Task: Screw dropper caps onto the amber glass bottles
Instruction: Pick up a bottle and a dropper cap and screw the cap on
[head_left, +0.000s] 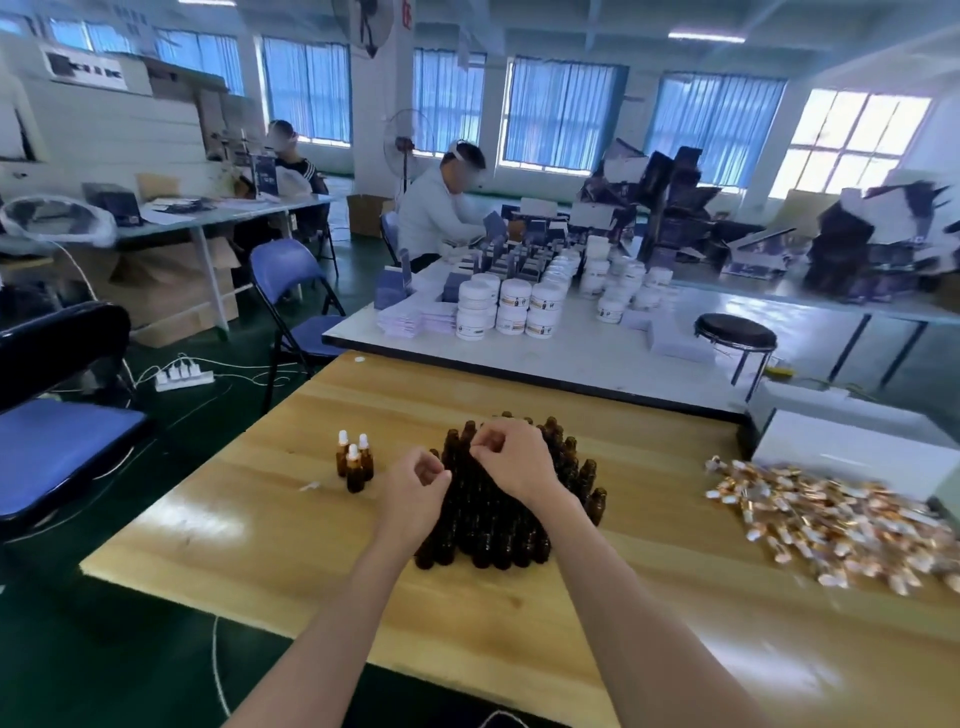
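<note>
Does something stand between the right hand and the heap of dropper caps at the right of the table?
Nothing visible does. The right hand is over the amber bottles; from their right edge to the dropper caps, only bare wooden table shows.

Left hand (415, 486) and right hand (511, 457) curled above amber bottle cluster (493, 525); three capped bottles (355, 464) sat left, dropper cap pile (831, 519) right.

Probably packing workshop: stacked jars (511, 306), cartons (171, 291).
</note>
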